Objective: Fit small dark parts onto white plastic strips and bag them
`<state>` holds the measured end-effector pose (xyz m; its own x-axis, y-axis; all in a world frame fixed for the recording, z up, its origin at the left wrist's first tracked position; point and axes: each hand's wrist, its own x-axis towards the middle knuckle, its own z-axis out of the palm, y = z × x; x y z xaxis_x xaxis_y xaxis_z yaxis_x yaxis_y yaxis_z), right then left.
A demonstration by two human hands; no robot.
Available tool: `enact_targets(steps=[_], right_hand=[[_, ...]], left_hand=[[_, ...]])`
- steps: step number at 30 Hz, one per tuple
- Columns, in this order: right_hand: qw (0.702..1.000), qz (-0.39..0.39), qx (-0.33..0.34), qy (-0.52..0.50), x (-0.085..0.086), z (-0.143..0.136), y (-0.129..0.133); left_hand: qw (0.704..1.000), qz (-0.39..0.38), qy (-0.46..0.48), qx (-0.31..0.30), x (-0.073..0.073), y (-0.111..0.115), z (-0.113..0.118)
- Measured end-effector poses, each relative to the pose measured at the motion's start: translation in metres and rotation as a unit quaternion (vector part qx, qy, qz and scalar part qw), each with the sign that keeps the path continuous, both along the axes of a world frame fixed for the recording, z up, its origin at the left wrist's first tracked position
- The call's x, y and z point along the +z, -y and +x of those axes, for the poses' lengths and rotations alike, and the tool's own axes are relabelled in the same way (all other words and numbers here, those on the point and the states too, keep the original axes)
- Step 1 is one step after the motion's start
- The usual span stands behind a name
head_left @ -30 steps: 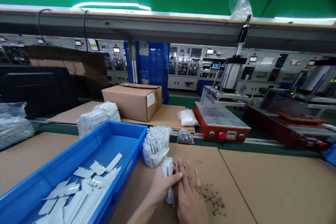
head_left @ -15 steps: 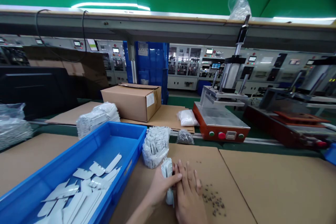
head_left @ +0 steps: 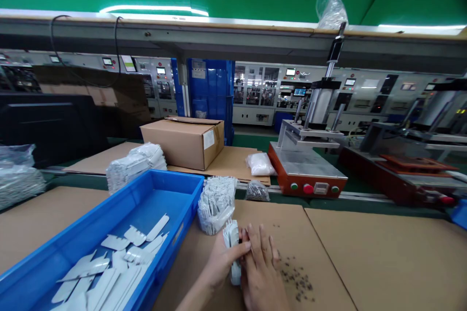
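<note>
My left hand [head_left: 219,260] is closed around a small stack of white plastic parts [head_left: 232,240] with toothed ends, held upright over the cardboard sheet. Right beside it, my right hand [head_left: 262,269] has its fingers stretched out and slightly apart, palm turned down or inward. Its near edge meets my left thumb tip; whatever lies beneath its palm is hidden. To the right of my right hand, small dark pieces [head_left: 299,277] lie scattered on the cardboard. Just beyond my left hand stands a clear bag packed with more white plastic parts [head_left: 217,204].
A blue bin [head_left: 182,182] with loose white parts occupies the left. Behind are a cardboard box [head_left: 175,143], a bag of dark pieces [head_left: 257,190], a white bag [head_left: 260,163] and a press with an orange base [head_left: 310,175]. Another press [head_left: 404,170] stands farther right.
Both hands stay nearly in place. The stack and my left hand have shifted very slightly left, and the right fingers have moved a little.
</note>
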<state>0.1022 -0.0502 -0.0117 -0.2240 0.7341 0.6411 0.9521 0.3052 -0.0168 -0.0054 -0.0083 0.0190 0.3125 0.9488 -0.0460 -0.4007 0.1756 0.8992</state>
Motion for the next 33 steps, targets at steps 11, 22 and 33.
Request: enact_targets(steps=[11,22,33], right_hand=[[0.775,-0.168,0.160,-0.588,0.005,0.020,-0.009],[0.280,-0.274,0.291,-0.873,0.023,0.055,-0.026],[0.317,-0.308,0.306,-0.843,0.028,0.056,-0.023]], left_hand=[[1.000,0.021,-0.007,0.016,0.005,-0.003,0.001],[0.994,-0.033,-0.017,0.105,-0.006,-0.014,-0.002],[0.994,-0.028,-0.030,0.097,-0.006,-0.014,-0.001]])
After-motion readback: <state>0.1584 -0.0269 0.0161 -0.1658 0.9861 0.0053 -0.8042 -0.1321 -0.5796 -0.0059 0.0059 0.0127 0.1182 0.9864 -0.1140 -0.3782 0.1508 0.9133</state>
